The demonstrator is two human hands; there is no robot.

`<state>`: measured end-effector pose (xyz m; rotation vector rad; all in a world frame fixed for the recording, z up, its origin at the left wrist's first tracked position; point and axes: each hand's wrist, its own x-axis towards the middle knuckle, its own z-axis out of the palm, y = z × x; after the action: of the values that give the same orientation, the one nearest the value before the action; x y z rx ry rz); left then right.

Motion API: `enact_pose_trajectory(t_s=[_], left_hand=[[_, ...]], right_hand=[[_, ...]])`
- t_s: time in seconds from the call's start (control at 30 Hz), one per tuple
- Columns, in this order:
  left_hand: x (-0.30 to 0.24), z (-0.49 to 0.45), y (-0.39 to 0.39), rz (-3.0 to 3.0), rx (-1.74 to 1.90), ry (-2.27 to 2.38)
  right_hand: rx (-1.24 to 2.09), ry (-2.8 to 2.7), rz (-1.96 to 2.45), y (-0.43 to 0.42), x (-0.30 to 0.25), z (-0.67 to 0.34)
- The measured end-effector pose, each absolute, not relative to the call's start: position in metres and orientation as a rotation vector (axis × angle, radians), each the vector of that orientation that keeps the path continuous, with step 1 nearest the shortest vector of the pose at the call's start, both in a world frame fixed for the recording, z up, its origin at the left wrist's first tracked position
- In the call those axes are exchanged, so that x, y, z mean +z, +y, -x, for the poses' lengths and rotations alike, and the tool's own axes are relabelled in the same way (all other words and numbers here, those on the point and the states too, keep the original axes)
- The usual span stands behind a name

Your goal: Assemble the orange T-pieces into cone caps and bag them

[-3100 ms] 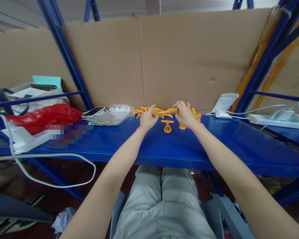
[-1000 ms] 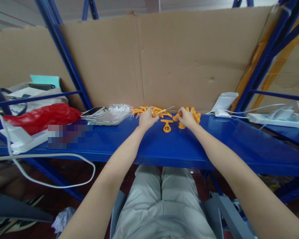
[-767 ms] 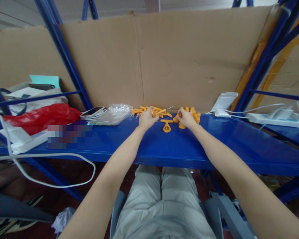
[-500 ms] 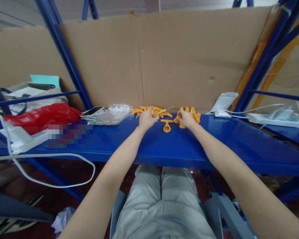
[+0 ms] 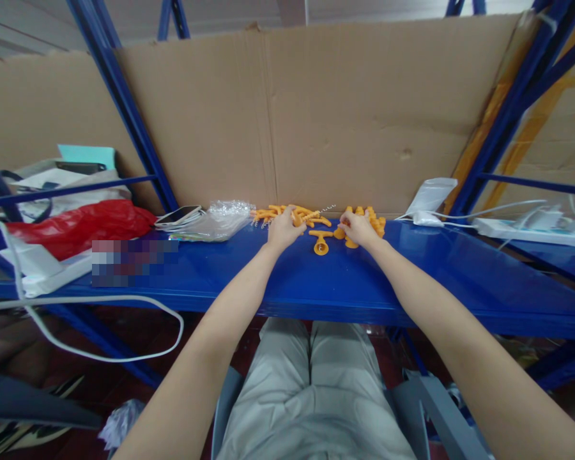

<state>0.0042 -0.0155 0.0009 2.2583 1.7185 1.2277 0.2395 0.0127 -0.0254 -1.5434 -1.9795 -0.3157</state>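
Observation:
My left hand (image 5: 282,230) is at a pile of orange corkscrew handles (image 5: 322,221) with bare metal spirals; its fingers are curled on an orange handle, mostly hidden by the hand. My right hand (image 5: 359,228) reaches into a cluster of orange bell-shaped cups (image 5: 377,223), fingers closed on one that is largely covered. Between the hands, nearer to me, lies an orange corkscrew (image 5: 321,245) with its T-handle at the back and its round cup opening facing me. A metal spiral (image 5: 326,209) sticks out to the right behind the handles.
Left of the handles lie a clear plastic bag (image 5: 220,222) and a phone (image 5: 179,216). Further left are a red bag (image 5: 86,223) and a white cable (image 5: 124,298) hanging past the blue shelf's edge (image 5: 316,312). Cardboard (image 5: 340,115) walls the back; a power strip (image 5: 536,231) is at right.
My right hand has shifted very slightly to the left among the cups. The left hand and the corkscrew between the hands look unmoved.

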Motion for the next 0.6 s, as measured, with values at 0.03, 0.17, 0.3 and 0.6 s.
enact_pose_trajectory(t_s=[0.03,0.17,0.3,0.6], left_hand=[[0.001,-0.004,-0.015,-2.262,1.230,1.721],[-0.001,-0.004,-0.014,-2.274,1.229,1.729],[-0.002,-0.004,-0.014,-2.279,1.246,1.725],[-0.003,-0.003,-0.011,-2.293,1.251,1.708]], right_hand=[[-0.317,-1.985,1.563,0.012,-0.025,-0.239],[-0.308,-2.003,1.625,0.009,-0.021,-0.237],[-0.312,-2.006,1.650,0.005,-0.019,-0.235],[-0.442,-2.162,1.738,-0.006,-0.016,-0.231]])
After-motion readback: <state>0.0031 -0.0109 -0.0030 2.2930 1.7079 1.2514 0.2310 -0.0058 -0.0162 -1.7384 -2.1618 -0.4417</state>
